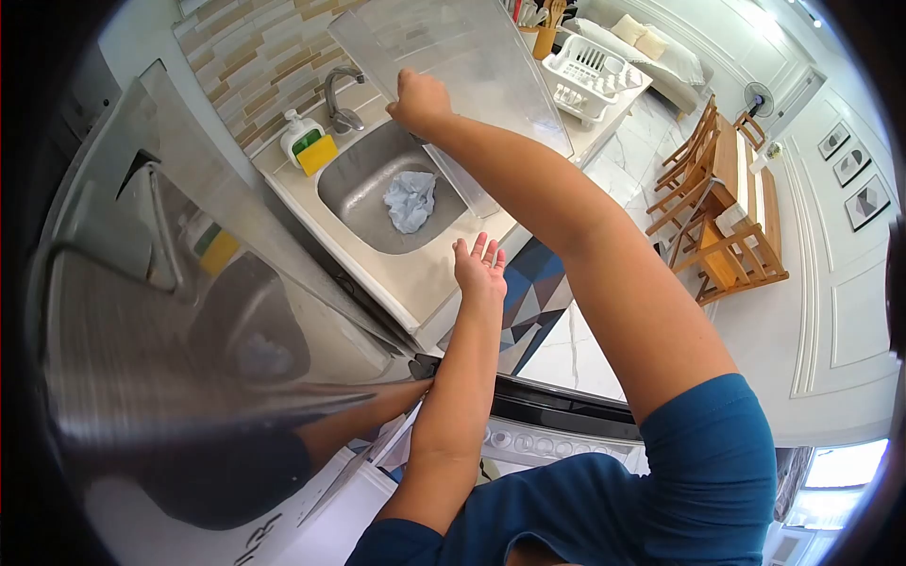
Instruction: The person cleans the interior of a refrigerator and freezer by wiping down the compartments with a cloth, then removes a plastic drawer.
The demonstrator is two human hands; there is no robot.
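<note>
My right hand [420,102] is closed on the near edge of a large clear plastic bin [472,57], which is tilted over the far side of the sink. My left hand [481,269] is open with the palm up and fingers apart, just below the bin's lower corner. It looks apart from the bin and holds nothing. Inside the metal sink [363,193] lies a crumpled pale blue cloth [410,201]. The bin hides part of the sink and the counter behind it.
A faucet [342,99], a white soap bottle [300,132] and a yellow sponge [318,157] stand by the sink. The steel fridge door [123,340] is close on the left. A white dish rack [590,75] sits beyond the bin; a stove [557,415] lies below.
</note>
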